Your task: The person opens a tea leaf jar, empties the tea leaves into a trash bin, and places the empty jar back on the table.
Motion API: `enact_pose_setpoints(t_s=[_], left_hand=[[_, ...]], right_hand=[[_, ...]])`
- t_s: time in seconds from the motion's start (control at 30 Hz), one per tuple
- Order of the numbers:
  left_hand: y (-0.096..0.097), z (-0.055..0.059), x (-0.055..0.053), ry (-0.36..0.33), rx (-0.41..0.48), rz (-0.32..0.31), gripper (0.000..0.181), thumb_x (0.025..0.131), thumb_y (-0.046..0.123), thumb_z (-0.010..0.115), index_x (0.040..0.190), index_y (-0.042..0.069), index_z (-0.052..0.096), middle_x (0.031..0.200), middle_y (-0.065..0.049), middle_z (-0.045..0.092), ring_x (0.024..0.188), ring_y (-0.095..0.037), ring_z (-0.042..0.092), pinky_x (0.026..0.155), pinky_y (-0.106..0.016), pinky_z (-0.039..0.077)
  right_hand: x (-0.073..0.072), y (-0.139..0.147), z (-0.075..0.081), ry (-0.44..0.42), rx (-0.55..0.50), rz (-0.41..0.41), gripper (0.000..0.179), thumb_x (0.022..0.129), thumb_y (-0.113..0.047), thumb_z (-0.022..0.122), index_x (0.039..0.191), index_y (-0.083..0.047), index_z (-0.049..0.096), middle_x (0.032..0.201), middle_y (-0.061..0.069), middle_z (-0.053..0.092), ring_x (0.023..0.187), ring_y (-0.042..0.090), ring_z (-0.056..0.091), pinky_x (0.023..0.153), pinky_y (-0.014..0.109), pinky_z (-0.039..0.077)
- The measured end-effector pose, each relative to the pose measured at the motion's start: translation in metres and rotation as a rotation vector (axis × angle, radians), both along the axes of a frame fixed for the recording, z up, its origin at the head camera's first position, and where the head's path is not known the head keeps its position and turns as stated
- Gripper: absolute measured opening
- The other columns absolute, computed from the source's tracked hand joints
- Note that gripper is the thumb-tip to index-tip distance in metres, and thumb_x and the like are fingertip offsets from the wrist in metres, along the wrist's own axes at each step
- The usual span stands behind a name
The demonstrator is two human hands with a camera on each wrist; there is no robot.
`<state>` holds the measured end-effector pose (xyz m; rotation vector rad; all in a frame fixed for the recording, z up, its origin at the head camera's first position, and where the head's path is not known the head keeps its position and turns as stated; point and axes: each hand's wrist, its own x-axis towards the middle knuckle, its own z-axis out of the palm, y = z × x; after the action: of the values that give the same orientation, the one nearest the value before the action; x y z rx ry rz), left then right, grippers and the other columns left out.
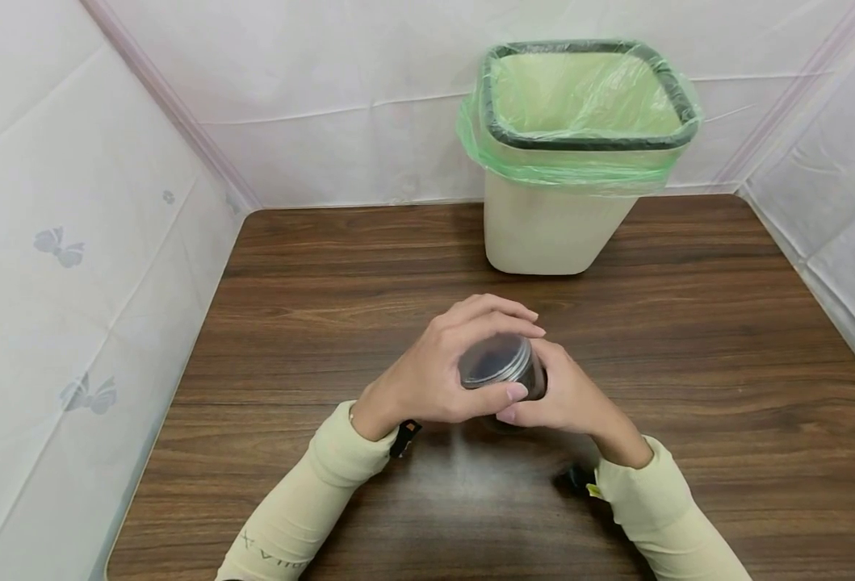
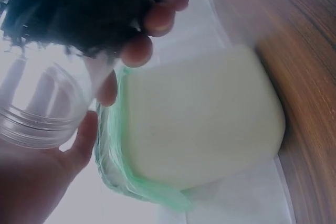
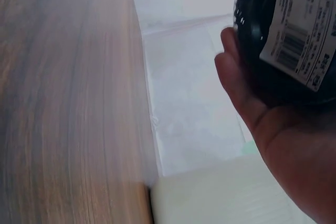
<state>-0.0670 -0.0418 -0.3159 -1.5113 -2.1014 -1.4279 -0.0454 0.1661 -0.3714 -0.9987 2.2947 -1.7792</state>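
A clear plastic jar [image 1: 498, 360] with dark contents is held tilted above the table between both hands. My left hand [image 1: 445, 363] curves around its top end, where a ridged clear lid [image 2: 39, 129] shows in the left wrist view. Around the jar's body, my right hand [image 1: 568, 391] grips with curled fingers, the two thumbs close together on the near side. In the right wrist view the jar's dark base [image 3: 257, 72] faces the camera, with a white barcode label [image 3: 299, 35] stuck on it. The fingers' far sides are partly hidden behind the jar.
A cream waste bin [image 1: 551, 226] stands at the back of the brown wood-grain table [image 1: 311, 323], lined with a green plastic bag [image 1: 580, 172] under a dark rim. White patterned sheeting [image 1: 311, 64] closes off the back and both sides.
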Motion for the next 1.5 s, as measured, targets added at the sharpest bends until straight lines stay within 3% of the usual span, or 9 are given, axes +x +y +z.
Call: enact_pose_setpoints(t_s=[0.13,0.3,0.6,0.8,0.93,1.33,1.5], left_hand=[[0.001,0.001,0.0,0.01,0.018,-0.055,0.039,0.086,0.025,0.072,0.12,0.007,0.069,0.13,-0.006,0.06,0.124,-0.014,0.054,0.102,-0.034,0.045],[0.002,-0.001,0.001,0.015,0.005,-0.028,0.03,0.088,0.022,0.069,0.115,0.007,0.071,0.125,-0.004,0.061,0.121,-0.012,0.054,0.103,-0.031,0.045],[0.002,-0.004,0.001,0.021,-0.012,0.068,0.027,0.091,0.024,0.067,0.113,0.008,0.071,0.122,-0.004,0.062,0.12,-0.013,0.055,0.104,-0.031,0.043],[0.003,-0.005,0.002,0.006,-0.041,0.154,0.027,0.093,0.026,0.067,0.114,0.009,0.069,0.122,-0.002,0.061,0.118,-0.013,0.054,0.103,-0.03,0.043],[0.004,-0.007,0.003,-0.028,-0.07,0.203,0.026,0.094,0.026,0.066,0.115,0.01,0.068,0.121,0.002,0.059,0.117,-0.011,0.053,0.102,-0.029,0.042],[0.003,-0.009,0.003,-0.098,-0.108,0.28,0.026,0.091,0.029,0.07,0.113,0.014,0.068,0.117,0.007,0.059,0.113,-0.008,0.053,0.097,-0.029,0.044],[0.003,-0.008,0.003,-0.097,-0.115,0.288,0.027,0.091,0.03,0.071,0.113,0.015,0.068,0.116,0.008,0.059,0.113,-0.007,0.053,0.097,-0.028,0.044]], right_hand=[[0.0,0.001,0.0,-0.007,-0.03,0.077,0.05,0.072,-0.015,0.079,0.119,-0.01,0.061,0.103,0.002,0.068,0.09,0.02,0.065,0.08,0.031,0.053],[0.0,0.001,0.0,0.006,-0.029,0.098,0.05,0.075,-0.018,0.08,0.119,-0.007,0.059,0.103,0.002,0.066,0.09,0.018,0.064,0.08,0.031,0.053],[0.002,-0.005,0.003,0.053,0.041,-0.043,0.054,0.07,-0.016,0.088,0.117,-0.009,0.062,0.103,-0.002,0.068,0.089,0.018,0.066,0.077,0.031,0.054],[0.004,-0.009,0.005,0.143,0.158,-0.198,0.069,0.064,-0.026,0.093,0.123,-0.014,0.059,0.104,-0.005,0.067,0.087,0.013,0.065,0.072,0.031,0.055],[0.004,-0.011,0.004,0.194,0.211,-0.256,0.077,0.064,-0.033,0.093,0.13,-0.015,0.057,0.108,-0.007,0.066,0.09,0.011,0.064,0.074,0.032,0.055],[0.005,-0.012,0.002,0.308,0.26,-0.307,0.086,0.065,-0.04,0.091,0.138,-0.014,0.054,0.112,-0.005,0.064,0.095,0.011,0.064,0.078,0.034,0.056],[0.006,-0.012,0.002,0.308,0.263,-0.31,0.086,0.064,-0.041,0.092,0.136,-0.013,0.054,0.112,-0.005,0.064,0.096,0.011,0.063,0.079,0.033,0.056]])
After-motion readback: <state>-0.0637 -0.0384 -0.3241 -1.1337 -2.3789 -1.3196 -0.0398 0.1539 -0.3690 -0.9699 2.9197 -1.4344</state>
